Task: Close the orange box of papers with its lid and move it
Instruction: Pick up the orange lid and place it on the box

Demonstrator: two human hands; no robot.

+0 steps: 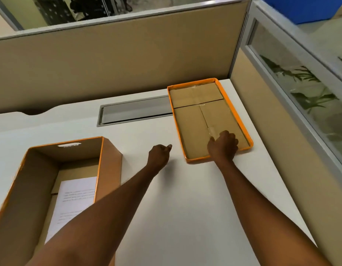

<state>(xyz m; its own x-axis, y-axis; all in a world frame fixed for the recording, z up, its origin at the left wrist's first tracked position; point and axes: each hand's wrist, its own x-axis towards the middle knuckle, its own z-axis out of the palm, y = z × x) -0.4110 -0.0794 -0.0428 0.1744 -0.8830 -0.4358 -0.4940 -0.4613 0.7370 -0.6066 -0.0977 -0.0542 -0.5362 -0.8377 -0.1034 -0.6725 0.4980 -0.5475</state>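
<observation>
The orange box (108, 162) stands open at the near left of the white desk, with white printed papers (74, 200) lying inside it. Its lid (241, 120) lies upside down at the far right of the desk, brown inside with an orange rim. My right hand (223, 145) rests over the lid's near edge with fingers curled, gripping the rim there. My left hand (159, 153) hovers over the bare desk between box and lid, loosely curled, thumb out, holding nothing.
A grey cable tray slot (135, 112) is sunk into the desk (185, 198) behind the hands. Beige partition walls (118, 60) close off the back and the right side, with a glass panel (300, 89) on the right.
</observation>
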